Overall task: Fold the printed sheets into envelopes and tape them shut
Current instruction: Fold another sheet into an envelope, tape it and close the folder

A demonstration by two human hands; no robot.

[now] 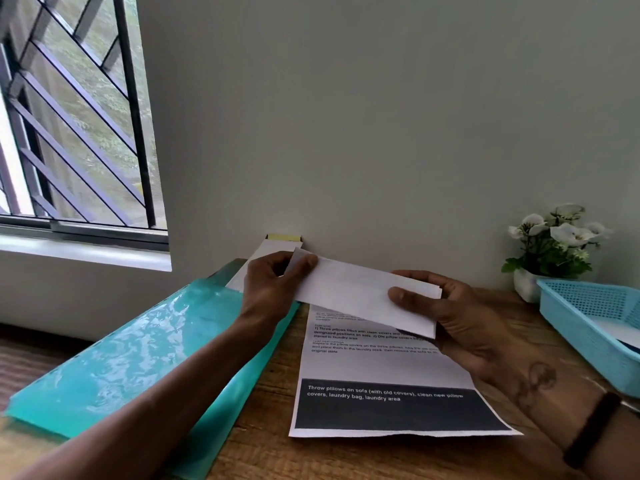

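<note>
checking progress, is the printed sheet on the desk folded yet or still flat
Flat: the printed sheet lies spread, unfolded, on the desk. Both hands hold a separate folded paper above it.

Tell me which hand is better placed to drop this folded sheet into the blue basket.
The right hand. It already grips the folded sheet at the end nearer the blue basket, which sits on its side; the left hand is farther away.

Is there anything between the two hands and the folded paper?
No. Both the left hand and the right hand already pinch the folded paper at its ends, above the printed sheet. Nothing visible is between.
</note>
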